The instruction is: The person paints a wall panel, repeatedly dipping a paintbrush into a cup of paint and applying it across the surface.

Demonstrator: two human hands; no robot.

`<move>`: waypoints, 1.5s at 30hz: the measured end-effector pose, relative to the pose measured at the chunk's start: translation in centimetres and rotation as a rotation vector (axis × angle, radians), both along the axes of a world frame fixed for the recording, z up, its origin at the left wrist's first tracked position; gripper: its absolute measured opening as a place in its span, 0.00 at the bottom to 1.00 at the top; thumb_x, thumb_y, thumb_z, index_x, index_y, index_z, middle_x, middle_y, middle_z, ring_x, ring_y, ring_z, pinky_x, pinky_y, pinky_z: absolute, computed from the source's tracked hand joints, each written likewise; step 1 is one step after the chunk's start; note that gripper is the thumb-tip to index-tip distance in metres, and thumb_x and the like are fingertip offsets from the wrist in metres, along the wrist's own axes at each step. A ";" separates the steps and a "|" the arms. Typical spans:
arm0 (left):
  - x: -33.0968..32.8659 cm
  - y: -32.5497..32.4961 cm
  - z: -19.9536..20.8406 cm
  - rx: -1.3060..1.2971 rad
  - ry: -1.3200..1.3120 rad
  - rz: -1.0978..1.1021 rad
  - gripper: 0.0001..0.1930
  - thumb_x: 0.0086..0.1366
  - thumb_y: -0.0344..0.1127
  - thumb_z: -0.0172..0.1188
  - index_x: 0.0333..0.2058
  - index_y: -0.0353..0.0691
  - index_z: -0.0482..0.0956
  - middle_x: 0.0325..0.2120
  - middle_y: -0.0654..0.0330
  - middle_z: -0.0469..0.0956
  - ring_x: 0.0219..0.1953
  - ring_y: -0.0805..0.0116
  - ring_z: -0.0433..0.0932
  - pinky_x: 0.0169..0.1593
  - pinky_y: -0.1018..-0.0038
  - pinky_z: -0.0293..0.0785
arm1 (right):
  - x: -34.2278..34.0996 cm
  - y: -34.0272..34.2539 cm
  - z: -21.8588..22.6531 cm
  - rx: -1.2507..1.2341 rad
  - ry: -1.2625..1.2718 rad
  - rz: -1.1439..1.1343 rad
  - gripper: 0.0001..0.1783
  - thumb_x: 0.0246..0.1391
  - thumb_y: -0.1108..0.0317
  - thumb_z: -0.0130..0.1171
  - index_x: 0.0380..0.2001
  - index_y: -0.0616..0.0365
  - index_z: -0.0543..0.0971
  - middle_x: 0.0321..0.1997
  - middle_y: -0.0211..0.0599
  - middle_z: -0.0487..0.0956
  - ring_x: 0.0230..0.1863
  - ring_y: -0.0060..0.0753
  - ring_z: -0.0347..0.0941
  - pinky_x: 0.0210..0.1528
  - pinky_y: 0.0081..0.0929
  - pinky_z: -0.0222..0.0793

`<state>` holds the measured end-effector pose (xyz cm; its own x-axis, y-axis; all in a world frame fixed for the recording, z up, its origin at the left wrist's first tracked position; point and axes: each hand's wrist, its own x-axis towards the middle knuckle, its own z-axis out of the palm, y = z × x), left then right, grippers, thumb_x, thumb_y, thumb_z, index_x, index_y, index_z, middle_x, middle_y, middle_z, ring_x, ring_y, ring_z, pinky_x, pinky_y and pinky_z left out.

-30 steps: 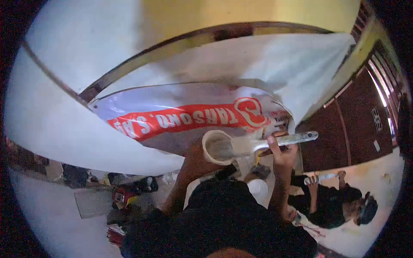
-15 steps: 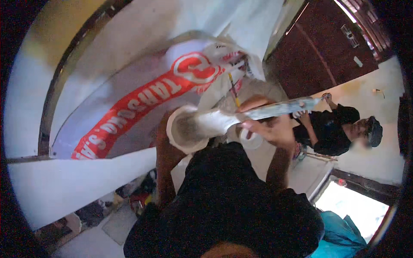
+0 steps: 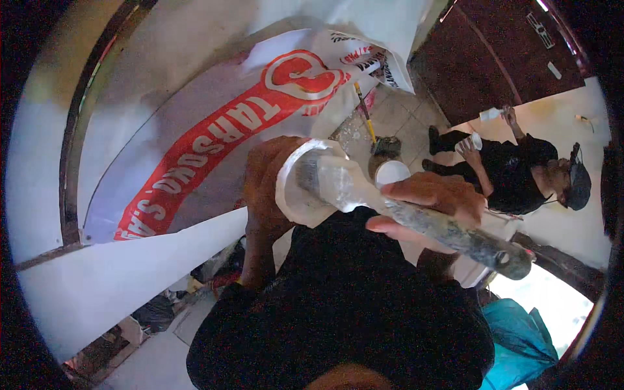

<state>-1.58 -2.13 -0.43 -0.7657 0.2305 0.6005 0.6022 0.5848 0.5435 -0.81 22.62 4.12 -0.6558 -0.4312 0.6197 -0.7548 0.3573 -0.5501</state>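
A white tub (image 3: 300,207) is tilted toward me, and my left hand (image 3: 261,185) wraps round its outer side. Inside its mouth rests the bristle end of a wide paintbrush (image 3: 344,187), coated in whitish paint. My right hand (image 3: 448,205) grips that brush near the middle, with the thumb below and the fingers above. The paint-smeared handle runs past the hand to the lower right. How much paint the tub holds I cannot tell.
A white bucket (image 3: 392,173) and a yellow-handled tool (image 3: 365,117) with a dark head are on the tiled floor. A red-and-white banner (image 3: 201,156) spreads at left. At right a co-worker (image 3: 513,169) in black holds a white cup (image 3: 476,141). A teal bag (image 3: 517,335) lies lower right.
The brush handle has swung from pointing right and slightly up to pointing down right. Tub and left hand have shifted right in view. The bucket shows more fully.
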 end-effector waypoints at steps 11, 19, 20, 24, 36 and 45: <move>-0.8 1.0 0.5 -0.130 0.059 -0.079 0.33 0.41 0.39 0.75 0.49 0.40 0.75 0.44 0.55 0.78 0.45 0.54 0.77 0.51 0.58 0.69 | 0.6 -0.8 -0.4 0.033 -0.015 -0.039 0.32 0.35 0.59 0.79 0.44 0.54 0.74 0.26 0.33 0.81 0.24 0.31 0.80 0.22 0.25 0.74; -1.3 1.7 -1.3 -0.047 0.073 -0.166 0.32 0.41 0.39 0.73 0.49 0.41 0.75 0.44 0.56 0.78 0.47 0.53 0.75 0.51 0.58 0.66 | 1.3 0.4 -1.2 0.027 -0.005 -0.085 0.29 0.33 0.61 0.79 0.41 0.53 0.77 0.27 0.33 0.81 0.24 0.30 0.80 0.21 0.25 0.72; -1.3 2.0 -1.2 -0.038 0.063 -0.176 0.32 0.41 0.39 0.73 0.49 0.41 0.75 0.44 0.56 0.78 0.47 0.53 0.75 0.51 0.58 0.66 | 1.3 0.8 -1.3 0.008 0.022 -0.083 0.29 0.32 0.61 0.79 0.40 0.53 0.77 0.27 0.33 0.81 0.24 0.29 0.80 0.22 0.24 0.72; -1.7 3.5 -1.2 -0.015 0.030 -0.225 0.32 0.41 0.39 0.73 0.49 0.41 0.75 0.45 0.56 0.78 0.47 0.54 0.75 0.52 0.58 0.66 | 1.5 2.7 0.1 0.014 -0.056 -0.042 0.30 0.30 0.61 0.80 0.40 0.50 0.79 0.28 0.31 0.80 0.25 0.27 0.79 0.23 0.23 0.72; -1.9 4.8 -2.0 -0.052 -0.079 -0.237 0.32 0.41 0.38 0.74 0.48 0.42 0.75 0.45 0.56 0.78 0.48 0.54 0.75 0.52 0.58 0.66 | 2.2 2.0 -1.6 -0.014 -0.117 -0.237 0.24 0.29 0.63 0.79 0.34 0.51 0.82 0.28 0.32 0.80 0.28 0.26 0.79 0.26 0.23 0.74; -2.5 5.5 -1.1 -0.053 -0.038 -0.306 0.31 0.40 0.38 0.74 0.47 0.42 0.77 0.43 0.55 0.78 0.47 0.54 0.76 0.50 0.59 0.69 | 1.4 2.1 -1.3 0.009 -0.115 -0.216 0.25 0.30 0.63 0.78 0.37 0.51 0.83 0.28 0.31 0.81 0.26 0.24 0.79 0.25 0.21 0.74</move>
<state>-4.07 3.33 -1.53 -0.6779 0.4837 0.5536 0.7342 0.4075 0.5430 0.58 24.71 2.78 -0.7991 -0.2784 0.5328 -0.5932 0.5086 -0.6240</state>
